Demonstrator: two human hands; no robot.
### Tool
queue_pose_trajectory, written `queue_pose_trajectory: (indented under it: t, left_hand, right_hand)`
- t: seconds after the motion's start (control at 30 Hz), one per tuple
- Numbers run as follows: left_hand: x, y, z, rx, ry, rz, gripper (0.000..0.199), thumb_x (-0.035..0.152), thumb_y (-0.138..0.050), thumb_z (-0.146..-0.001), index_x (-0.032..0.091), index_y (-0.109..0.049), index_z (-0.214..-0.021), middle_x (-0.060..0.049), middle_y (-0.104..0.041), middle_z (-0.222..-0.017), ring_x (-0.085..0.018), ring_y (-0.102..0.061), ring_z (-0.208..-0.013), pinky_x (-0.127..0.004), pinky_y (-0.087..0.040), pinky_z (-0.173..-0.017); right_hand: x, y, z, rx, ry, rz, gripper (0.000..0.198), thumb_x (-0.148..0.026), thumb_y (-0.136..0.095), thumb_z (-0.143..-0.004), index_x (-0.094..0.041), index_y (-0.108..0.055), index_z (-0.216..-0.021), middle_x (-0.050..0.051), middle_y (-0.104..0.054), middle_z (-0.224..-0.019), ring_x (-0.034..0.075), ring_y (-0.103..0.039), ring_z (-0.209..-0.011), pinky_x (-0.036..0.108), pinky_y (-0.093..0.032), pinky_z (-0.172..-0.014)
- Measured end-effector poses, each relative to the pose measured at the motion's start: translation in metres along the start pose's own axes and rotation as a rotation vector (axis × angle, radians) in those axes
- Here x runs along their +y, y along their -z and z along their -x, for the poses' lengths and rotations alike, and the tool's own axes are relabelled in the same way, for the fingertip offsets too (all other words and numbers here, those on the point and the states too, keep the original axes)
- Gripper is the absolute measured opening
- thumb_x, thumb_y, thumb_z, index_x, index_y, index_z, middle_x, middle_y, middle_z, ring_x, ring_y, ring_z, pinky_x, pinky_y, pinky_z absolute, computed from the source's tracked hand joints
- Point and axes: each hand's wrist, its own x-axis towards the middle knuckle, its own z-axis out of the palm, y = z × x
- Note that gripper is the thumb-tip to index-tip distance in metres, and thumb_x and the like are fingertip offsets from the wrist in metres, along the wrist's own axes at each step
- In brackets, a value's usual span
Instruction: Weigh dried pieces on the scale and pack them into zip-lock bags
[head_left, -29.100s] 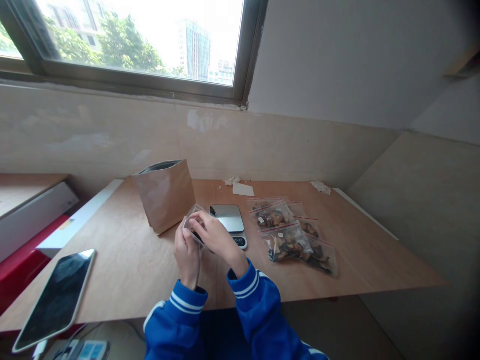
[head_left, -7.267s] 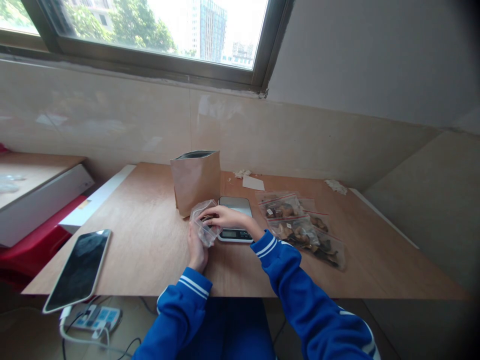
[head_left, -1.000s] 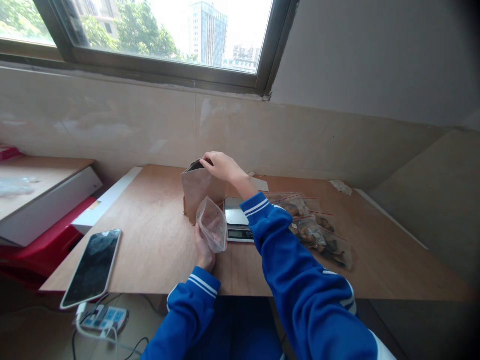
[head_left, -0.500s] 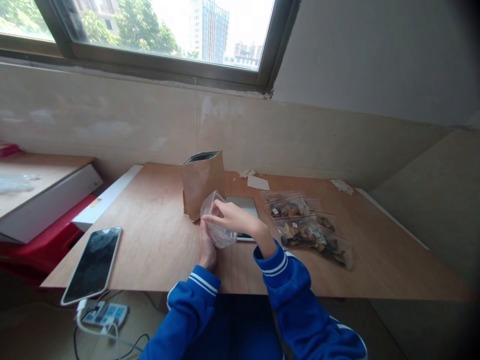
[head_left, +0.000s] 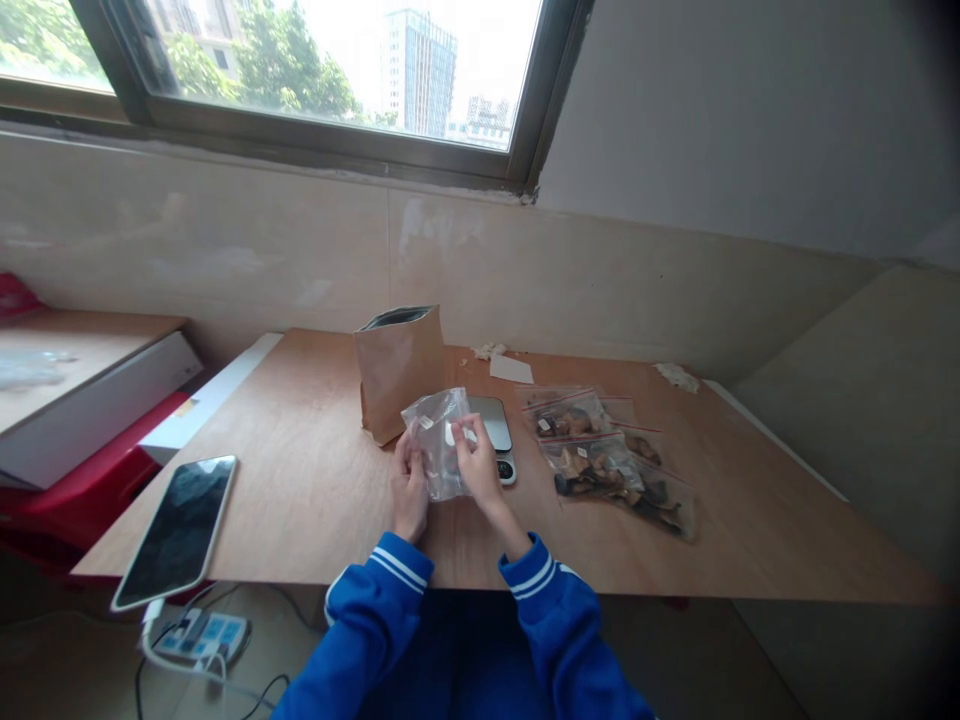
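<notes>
A clear plastic bag point(head_left: 442, 462) is held up between both hands, with a small white label near its top. My left hand point(head_left: 409, 488) pinches its left edge, and my right hand point(head_left: 478, 462) grips the right side with closed fingers. Nothing shows inside the bag. Just behind it lies a digital kitchen scale point(head_left: 491, 422), partly covered by the bag and my right hand. A brown paper pouch point(head_left: 397, 370) stands upright with its top open, behind my left hand.
Several zip bags of dried brown pieces point(head_left: 600, 465) lie in a pile at the right. A white card point(head_left: 511, 369) and crumpled scraps point(head_left: 489, 350) sit near the wall. A charging phone point(head_left: 176, 530) overhangs the table's front left edge, above a power strip point(head_left: 202, 634).
My right hand has drawn back from over the bag's opening to its right side. The bag now hangs flatter between both hands, and more of the scale shows.
</notes>
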Motion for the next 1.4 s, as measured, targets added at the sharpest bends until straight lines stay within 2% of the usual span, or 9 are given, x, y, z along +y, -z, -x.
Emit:
queue_pose_trajectory:
  t: [0.13, 0.3, 0.5, 0.6, 0.73, 0.87, 1.07, 1.23, 1.4]
  left_hand:
    - [-0.002, 0.000, -0.002, -0.019, -0.168, -0.100, 0.048, 0.043, -0.055, -0.089, 0.023, -0.055, -0.132, -0.008, -0.066, -0.118, -0.019, -0.063, -0.103, -0.028, -0.050, -0.088]
    - [-0.001, 0.012, -0.001, -0.047, -0.252, -0.268, 0.052, 0.048, -0.050, -0.090, 0.022, -0.052, -0.135, -0.010, -0.064, -0.122, -0.018, -0.064, -0.092, -0.026, -0.052, -0.075]
    - [0.015, 0.041, -0.006, 0.113, -0.283, -0.613, 0.052, 0.045, -0.044, -0.093, 0.028, -0.042, -0.143, -0.004, -0.067, -0.095, -0.012, -0.058, -0.063, -0.025, -0.048, -0.062]
    - [0.018, 0.047, -0.010, 0.174, -0.307, -0.851, 0.050, 0.034, -0.046, -0.092, 0.028, -0.043, -0.142, -0.007, -0.063, -0.105, -0.017, -0.062, -0.079, -0.032, -0.050, -0.072]
    - [0.013, 0.041, -0.010, 0.236, -0.560, -1.111, 0.048, 0.022, -0.046, -0.089, 0.022, -0.052, -0.136, -0.015, -0.049, -0.130, -0.028, -0.052, -0.117, -0.044, -0.043, -0.096]
    - [0.005, 0.034, -0.005, 0.055, -0.650, -1.361, 0.045, 0.019, -0.040, -0.092, 0.027, -0.056, -0.133, -0.011, -0.044, -0.144, -0.029, -0.044, -0.129, -0.047, -0.031, -0.108]
    - [-0.006, 0.045, -0.017, -0.128, -0.514, -1.591, 0.043, 0.027, -0.037, -0.095, 0.021, -0.055, -0.134, -0.011, -0.043, -0.148, -0.032, -0.026, -0.142, -0.051, -0.018, -0.114]
    - [-0.003, 0.061, -0.047, -0.236, -0.433, -1.617, 0.046, 0.034, -0.035, -0.096, 0.024, -0.050, -0.138, -0.006, -0.039, -0.152, -0.033, -0.021, -0.144, -0.051, -0.018, -0.114]
    - [0.006, 0.061, -0.049, -0.271, -0.509, -1.497, 0.042, 0.028, -0.035, -0.095, 0.020, -0.055, -0.132, -0.010, -0.044, -0.148, -0.028, -0.027, -0.143, -0.049, -0.016, -0.115]
  right_hand:
    - [0.011, -0.009, 0.012, 0.197, -0.016, -0.080, 0.023, -0.034, -0.029, -0.098, -0.022, -0.049, -0.100, 0.011, -0.062, -0.098, 0.023, -0.061, -0.095, 0.035, -0.049, -0.088]
    - [0.041, -0.003, 0.024, 0.300, 0.117, -0.103, 0.021, -0.039, -0.038, -0.096, -0.022, -0.051, -0.097, 0.009, -0.061, -0.093, 0.021, -0.061, -0.083, 0.031, -0.051, -0.072]
    - [0.096, 0.044, 0.032, 0.572, 0.134, 0.372, 0.025, -0.027, -0.045, -0.091, -0.015, -0.056, -0.110, 0.018, -0.052, -0.117, 0.029, -0.051, -0.111, 0.045, -0.044, -0.091]
    - [0.119, 0.059, 0.042, 0.628, -0.049, 0.629, 0.038, -0.025, -0.050, -0.087, -0.010, -0.054, -0.121, 0.026, -0.040, -0.135, 0.038, -0.042, -0.122, 0.054, -0.037, -0.095]
    - [0.135, 0.061, 0.052, 0.664, -0.201, 0.741, 0.045, -0.028, -0.050, -0.087, -0.009, -0.051, -0.128, 0.028, -0.036, -0.140, 0.041, -0.035, -0.128, 0.056, -0.032, -0.097]
    - [0.137, 0.061, 0.055, 0.658, -0.229, 0.726, 0.041, -0.026, -0.046, -0.088, -0.014, -0.055, -0.127, 0.023, -0.041, -0.139, 0.038, -0.040, -0.125, 0.051, -0.035, -0.094]
    - [0.134, 0.068, 0.055, 0.710, -0.237, 0.628, 0.034, -0.025, -0.043, -0.087, -0.019, -0.064, -0.114, 0.016, -0.052, -0.131, 0.035, -0.048, -0.114, 0.045, -0.036, -0.084]
    - [0.131, 0.070, 0.055, 0.762, -0.211, 0.547, 0.030, -0.028, -0.043, -0.088, -0.020, -0.071, -0.093, 0.014, -0.061, -0.117, 0.033, -0.053, -0.106, 0.044, -0.035, -0.083]
    - [0.121, 0.076, 0.054, 0.958, -0.130, 0.431, 0.031, -0.027, -0.042, -0.090, -0.017, -0.070, -0.096, 0.014, -0.069, -0.106, 0.029, -0.059, -0.102, 0.044, -0.036, -0.089]
